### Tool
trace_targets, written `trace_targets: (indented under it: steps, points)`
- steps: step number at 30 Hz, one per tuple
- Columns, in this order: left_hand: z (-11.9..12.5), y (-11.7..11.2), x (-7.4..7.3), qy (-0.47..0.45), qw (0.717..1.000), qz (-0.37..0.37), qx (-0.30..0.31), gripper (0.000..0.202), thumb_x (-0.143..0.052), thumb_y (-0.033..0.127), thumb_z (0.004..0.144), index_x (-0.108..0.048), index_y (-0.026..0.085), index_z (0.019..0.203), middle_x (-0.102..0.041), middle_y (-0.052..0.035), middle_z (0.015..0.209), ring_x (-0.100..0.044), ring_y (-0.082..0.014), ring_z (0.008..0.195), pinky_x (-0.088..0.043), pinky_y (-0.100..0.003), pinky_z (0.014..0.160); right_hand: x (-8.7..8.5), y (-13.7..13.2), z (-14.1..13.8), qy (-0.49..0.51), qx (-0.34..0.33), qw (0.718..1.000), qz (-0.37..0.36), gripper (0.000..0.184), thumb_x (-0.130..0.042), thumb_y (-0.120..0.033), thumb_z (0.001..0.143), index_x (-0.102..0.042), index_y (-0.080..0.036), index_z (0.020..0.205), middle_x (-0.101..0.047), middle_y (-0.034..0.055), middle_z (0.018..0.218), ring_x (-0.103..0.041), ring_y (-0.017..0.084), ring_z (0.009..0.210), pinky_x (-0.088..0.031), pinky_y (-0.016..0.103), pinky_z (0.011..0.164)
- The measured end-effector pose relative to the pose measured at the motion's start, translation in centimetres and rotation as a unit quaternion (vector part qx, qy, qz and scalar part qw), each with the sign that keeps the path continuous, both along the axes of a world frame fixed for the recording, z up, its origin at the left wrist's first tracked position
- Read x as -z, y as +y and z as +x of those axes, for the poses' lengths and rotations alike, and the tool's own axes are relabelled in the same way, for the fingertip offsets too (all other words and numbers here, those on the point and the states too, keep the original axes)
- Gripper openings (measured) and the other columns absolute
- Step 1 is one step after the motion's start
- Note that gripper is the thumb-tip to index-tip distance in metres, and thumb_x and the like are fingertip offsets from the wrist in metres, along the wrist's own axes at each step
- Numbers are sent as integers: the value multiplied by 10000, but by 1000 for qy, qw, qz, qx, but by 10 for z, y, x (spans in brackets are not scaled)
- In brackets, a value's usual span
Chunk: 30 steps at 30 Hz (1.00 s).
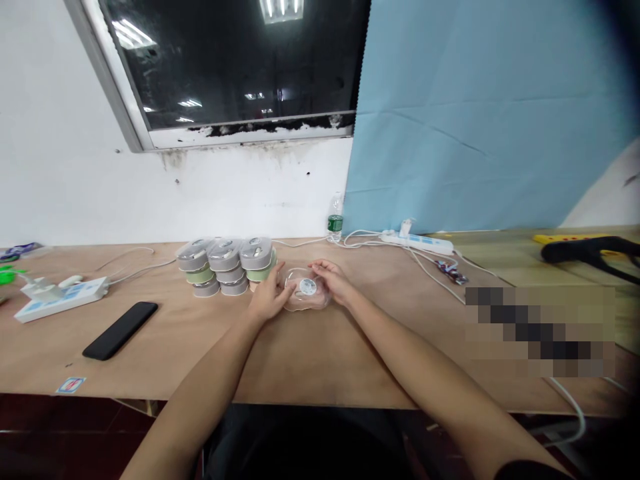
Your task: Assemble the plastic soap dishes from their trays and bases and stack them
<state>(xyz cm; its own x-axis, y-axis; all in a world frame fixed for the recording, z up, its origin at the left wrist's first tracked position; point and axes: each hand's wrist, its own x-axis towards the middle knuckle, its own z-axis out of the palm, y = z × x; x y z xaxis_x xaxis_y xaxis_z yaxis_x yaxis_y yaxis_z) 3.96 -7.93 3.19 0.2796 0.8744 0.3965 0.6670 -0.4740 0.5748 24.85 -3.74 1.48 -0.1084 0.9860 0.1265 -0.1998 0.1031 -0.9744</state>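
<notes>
Between my hands on the wooden table is a clear plastic-covered box [306, 301], pale pinkish, with a round white label on top. My left hand [270, 295] grips its left side, thumb lying over the top edge. At the far right corner, the bent fingers of my right hand [334, 280] hold the rim. Just left of my left hand stand three stacks of similar small boxes: a left stack [195, 270], a middle stack [227, 270] and a right stack [257, 257], in grey and light green with clear tops. My left hand partly hides the right stack.
A black phone [121, 331] lies on the left, near a white power strip [65, 299]. Behind my hands a water bottle [335, 217] stands against the wall. Another power strip [417, 241] with trailing cables sits at the back right. A blurred-out patch [540, 331] covers the right side.
</notes>
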Motion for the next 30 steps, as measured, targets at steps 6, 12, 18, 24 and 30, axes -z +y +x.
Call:
trace_targets:
  steps: [6, 12, 18, 24, 30]
  points:
    - [4, 3, -1, -9, 998, -16, -64, 522, -355, 476, 952, -396, 199, 1392, -694, -61, 909, -653, -228, 889, -478, -343, 823, 8, 2, 2, -107, 110, 975, 158, 332, -637, -464, 763, -604, -201, 963, -691, 52, 967, -636, 154, 751, -508, 266, 643]
    - [-2, 16, 11, 27, 991, -71, -108, 587, -330, 583, 928, -476, 174, 1324, -619, -146, 1245, -564, -312, 1162, -429, -412, 951, 22, 3, 11, -333, 26, 908, 254, 450, -663, -416, 769, -585, -211, 1162, -614, 77, 1193, -571, 212, 1107, -430, 366, 971]
    - [-3, 18, 17, 91, 989, -112, -42, 643, -253, 663, 905, -575, 183, 1187, -665, -137, 1147, -616, -293, 1060, -450, -381, 888, 29, 10, 14, -363, 11, 905, 221, 339, -528, -352, 864, -565, -215, 1173, -604, 68, 1212, -560, 199, 1111, -425, 367, 971]
    - [2, 15, 18, 116, 990, -80, 22, 741, -435, 714, 809, -470, 180, 1321, -656, -121, 1138, -617, -280, 1020, -462, -328, 791, 24, 15, 21, -353, 37, 912, 207, 253, -463, -274, 878, -617, -203, 1066, -625, 57, 1168, -563, 191, 1109, -411, 360, 992]
    - [1, 16, 18, 118, 989, -69, 48, 685, -575, 623, 768, -486, 194, 1294, -675, -58, 946, -629, -218, 807, -448, -285, 661, 27, 14, 18, -376, 64, 899, 216, 290, -466, -309, 900, -613, -200, 1126, -640, 70, 1135, -588, 193, 1047, -443, 352, 942]
